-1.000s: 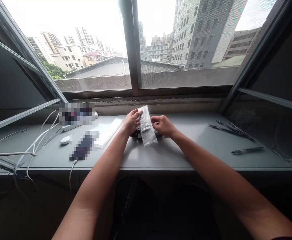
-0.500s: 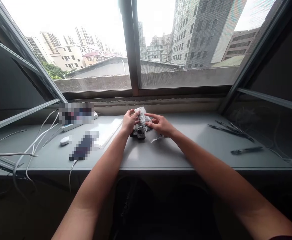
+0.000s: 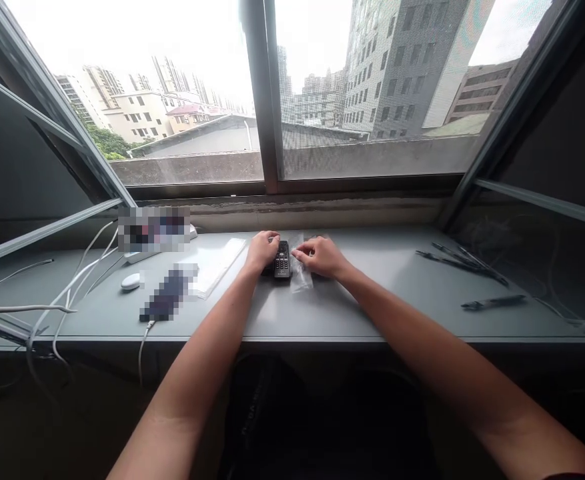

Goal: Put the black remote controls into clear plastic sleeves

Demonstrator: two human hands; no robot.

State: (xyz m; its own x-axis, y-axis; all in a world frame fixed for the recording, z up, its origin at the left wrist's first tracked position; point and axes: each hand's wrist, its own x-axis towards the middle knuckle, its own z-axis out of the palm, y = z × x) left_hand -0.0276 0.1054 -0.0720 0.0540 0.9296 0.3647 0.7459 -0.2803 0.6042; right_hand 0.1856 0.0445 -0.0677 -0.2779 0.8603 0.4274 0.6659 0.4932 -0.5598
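Two dark remotes lie side by side on the desk, the right one [image 3: 282,261] showing its buttons. My left hand [image 3: 263,250] is over the left remote and covers most of it; its fingers are curled, and what they grip is hidden. A clear plastic bag [image 3: 301,275] lies just right of the remotes. My right hand [image 3: 319,257] pinches the bag near its upper part, thumb and forefinger together.
Left of my hands are white sheets [image 3: 219,267], a blurred dark device with a cable, a white mouse-like object [image 3: 131,282] and a power strip. Pens [image 3: 495,302] and dark cables lie right. A window stands behind the grey desk [image 3: 372,307].
Both hands have come down toward the desk. The bag, earlier held up between them, now lies beside the remotes, and my left hand has let it go and moved onto the left remote.
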